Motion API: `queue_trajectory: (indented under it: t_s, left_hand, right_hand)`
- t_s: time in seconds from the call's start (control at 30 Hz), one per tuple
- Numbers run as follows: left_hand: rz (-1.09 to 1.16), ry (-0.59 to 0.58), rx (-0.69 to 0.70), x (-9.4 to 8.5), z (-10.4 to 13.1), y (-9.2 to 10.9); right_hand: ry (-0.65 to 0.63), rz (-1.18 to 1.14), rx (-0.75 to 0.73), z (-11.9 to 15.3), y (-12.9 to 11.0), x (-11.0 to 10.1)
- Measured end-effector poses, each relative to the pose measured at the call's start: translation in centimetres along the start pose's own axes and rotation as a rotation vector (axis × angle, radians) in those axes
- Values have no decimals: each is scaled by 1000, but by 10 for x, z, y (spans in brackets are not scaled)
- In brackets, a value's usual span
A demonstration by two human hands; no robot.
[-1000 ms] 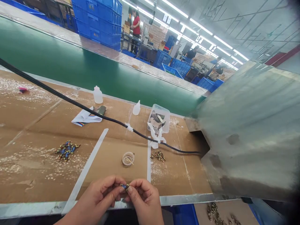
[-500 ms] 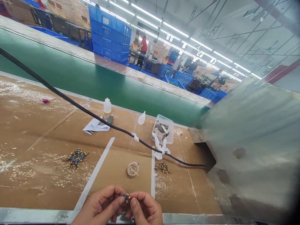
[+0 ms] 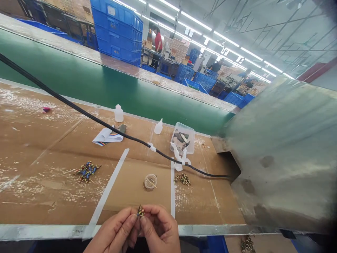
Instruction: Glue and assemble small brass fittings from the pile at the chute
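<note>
At the near edge of a cardboard-covered worktable (image 3: 137, 196), a person's left hand (image 3: 116, 230) and right hand (image 3: 162, 226) meet, thumbs and fingertips pinching 1 tiny multicoloured piece (image 3: 141, 212) between them. The piece is mostly hidden by the fingers, just above the table's metal rim. Beyond the hands, between 2 strips of white tape (image 3: 109, 193), sits a small round clear cup (image 3: 151, 181) with a thin stick across it. A blue, yellow and black pile (image 3: 88, 172) lies to the left, a smaller dark and cream pile (image 3: 182, 179) to the right. A black cable (image 3: 89, 117) slants over the table. Farther back are a folded white sheet (image 3: 105, 136), 2 white bottles (image 3: 119, 114) and a clear plastic box (image 3: 191, 138). Past them runs a green surface (image 3: 116, 86); beyond it stand stacked blue crates (image 3: 116, 37) and a person in red (image 3: 158, 41).
</note>
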State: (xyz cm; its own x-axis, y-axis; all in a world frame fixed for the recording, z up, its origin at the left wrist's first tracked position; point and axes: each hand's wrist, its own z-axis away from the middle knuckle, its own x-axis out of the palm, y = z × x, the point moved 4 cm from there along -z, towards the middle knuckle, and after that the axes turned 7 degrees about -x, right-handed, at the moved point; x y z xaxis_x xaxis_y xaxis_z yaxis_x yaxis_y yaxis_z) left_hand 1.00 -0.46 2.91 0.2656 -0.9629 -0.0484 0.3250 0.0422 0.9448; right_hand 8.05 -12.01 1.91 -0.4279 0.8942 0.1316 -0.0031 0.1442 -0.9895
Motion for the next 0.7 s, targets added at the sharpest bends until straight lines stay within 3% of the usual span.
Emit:
queue_trajectory:
  t_s: [0.3,0.5,0.7]
  left_hand:
    - [-49,-96,-43,2,3,-3]
    - [-233,-13,112,-1,6,2]
    - [-237,45,135,-1,6,7]
  right_hand:
    - [-44,-14,102,3,-5,-3]
    - [-44,-14,112,2,-14,-4]
    - [55,-34,118,1,-17,-2]
